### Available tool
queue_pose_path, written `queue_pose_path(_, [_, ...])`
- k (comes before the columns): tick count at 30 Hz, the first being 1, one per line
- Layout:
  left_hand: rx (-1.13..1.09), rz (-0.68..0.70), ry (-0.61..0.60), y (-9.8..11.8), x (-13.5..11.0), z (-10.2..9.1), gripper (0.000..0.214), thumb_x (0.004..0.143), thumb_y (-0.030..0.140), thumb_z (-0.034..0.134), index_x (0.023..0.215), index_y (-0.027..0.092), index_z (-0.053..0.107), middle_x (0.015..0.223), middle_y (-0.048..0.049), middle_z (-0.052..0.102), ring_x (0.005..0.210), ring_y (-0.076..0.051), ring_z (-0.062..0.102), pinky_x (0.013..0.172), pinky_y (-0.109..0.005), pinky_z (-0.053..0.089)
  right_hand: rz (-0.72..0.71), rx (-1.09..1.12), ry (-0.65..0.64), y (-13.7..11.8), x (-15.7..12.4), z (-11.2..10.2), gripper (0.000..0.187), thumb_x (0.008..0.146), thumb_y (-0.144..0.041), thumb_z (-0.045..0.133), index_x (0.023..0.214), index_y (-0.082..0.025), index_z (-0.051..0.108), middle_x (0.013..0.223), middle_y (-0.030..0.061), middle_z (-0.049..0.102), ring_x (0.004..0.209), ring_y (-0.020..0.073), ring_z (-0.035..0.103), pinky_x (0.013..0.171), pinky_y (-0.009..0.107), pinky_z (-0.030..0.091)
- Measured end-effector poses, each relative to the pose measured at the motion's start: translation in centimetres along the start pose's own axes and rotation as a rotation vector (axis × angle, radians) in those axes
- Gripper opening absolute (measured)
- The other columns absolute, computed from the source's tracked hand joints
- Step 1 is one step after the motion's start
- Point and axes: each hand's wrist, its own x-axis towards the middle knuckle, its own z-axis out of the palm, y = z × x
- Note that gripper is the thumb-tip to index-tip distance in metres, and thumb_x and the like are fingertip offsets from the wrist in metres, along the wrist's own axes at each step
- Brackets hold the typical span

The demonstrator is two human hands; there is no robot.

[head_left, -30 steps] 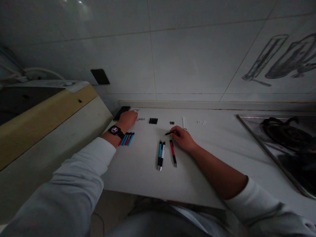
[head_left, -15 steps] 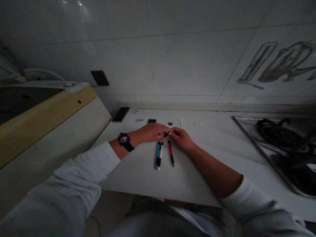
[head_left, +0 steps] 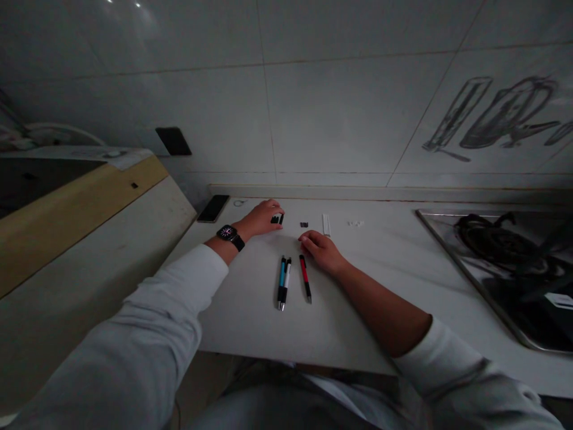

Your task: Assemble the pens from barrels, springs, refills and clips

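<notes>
My left hand (head_left: 263,216), with a black watch on the wrist, reaches to the back of the white counter (head_left: 380,280). Its curled fingertips pinch at a row of small black pen parts (head_left: 277,219). My right hand (head_left: 320,251) rests on the counter with its fingers curled under, just right of the top end of a red pen (head_left: 305,278). What its fingers hold is hidden. A blue pen (head_left: 280,283) and a white pen (head_left: 286,280) lie side by side to the left of the red one.
Along the back lie a small black piece (head_left: 304,224), white sticks (head_left: 326,224) and tiny white parts (head_left: 356,224). A dark phone (head_left: 213,208) sits at the back left corner. A gas stove (head_left: 505,257) fills the right side, and a tiled wall stands behind.
My left hand went from the far left to meet my right hand over the pens, then moved back to the black parts. The small black piece in my right fingers no longer shows.
</notes>
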Motion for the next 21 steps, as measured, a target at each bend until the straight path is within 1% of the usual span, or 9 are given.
queue_pose_path(3, [0.073, 0.009, -0.072, -1.0, 0.9, 1.2, 0.048, 0.078, 0.036, 0.082, 0.123, 0.021, 0.071, 0.134, -0.0126, 0.059, 0.124, -0.029, 0.056, 0.111, -0.04, 0.042, -0.015, -0.018, -0.005, 0.5, 0.1, 0.0, 0.034, 0.097, -0.054, 0.05, 0.099, -0.023, 0.064, 0.077, -0.0013, 0.063, 0.07, 0.0155, 0.057, 0.069, 0.028, 0.046])
queue_pose_path(6, [0.123, 0.003, -0.11, -1.6, 1.5, 1.7, 0.049, 0.077, 0.036, 0.083, 0.123, 0.021, 0.072, 0.131, -0.0131, 0.062, 0.123, -0.03, 0.057, 0.11, -0.04, 0.043, -0.018, -0.026, -0.012, 0.6, 0.0, 0.0, 0.033, 0.098, -0.053, 0.05, 0.098, -0.023, 0.063, 0.078, -0.0011, 0.064, 0.07, 0.0154, 0.057, 0.07, 0.028, 0.045])
queue_pose_path(10, [0.134, -0.008, -0.121, -2.1, 1.7, 1.8, 0.05, 0.077, 0.037, 0.082, 0.123, 0.019, 0.073, 0.128, -0.0147, 0.064, 0.12, -0.03, 0.06, 0.107, -0.039, 0.045, -0.013, -0.052, -0.011, 0.1, 0.0, 0.0, 0.032, 0.098, -0.052, 0.05, 0.098, -0.022, 0.064, 0.079, -0.0008, 0.065, 0.072, 0.0154, 0.058, 0.071, 0.029, 0.045])
queue_pose_path(13, [0.147, -0.018, -0.137, -2.1, 1.7, 1.8, 0.049, 0.078, 0.039, 0.081, 0.122, 0.019, 0.073, 0.126, -0.0141, 0.066, 0.117, -0.03, 0.061, 0.105, -0.039, 0.046, -0.007, -0.081, -0.004, -0.2, 0.0, 0.1, 0.032, 0.097, -0.051, 0.051, 0.097, -0.021, 0.064, 0.079, -0.0006, 0.065, 0.072, 0.0157, 0.058, 0.072, 0.029, 0.044])
queue_pose_path(18, [0.133, -0.048, -0.154, -2.1, 1.6, 1.7, 0.047, 0.077, 0.04, 0.081, 0.119, 0.02, 0.075, 0.124, -0.0138, 0.068, 0.116, -0.03, 0.063, 0.103, -0.037, 0.047, -0.014, -0.079, -0.013, 0.2, 0.1, 0.1, 0.032, 0.097, -0.05, 0.051, 0.098, -0.021, 0.064, 0.079, -0.0006, 0.065, 0.073, 0.0156, 0.058, 0.072, 0.028, 0.044])
queue_pose_path(21, [0.108, -0.052, -0.164, -2.1, 1.5, 1.6, 0.049, 0.077, 0.04, 0.081, 0.121, 0.018, 0.074, 0.124, -0.0143, 0.068, 0.117, -0.03, 0.063, 0.104, -0.037, 0.047, -0.029, -0.085, -0.021, 0.4, 0.1, 0.0, 0.031, 0.098, -0.049, 0.05, 0.099, -0.021, 0.064, 0.081, -0.0004, 0.066, 0.074, 0.0155, 0.058, 0.073, 0.028, 0.045])
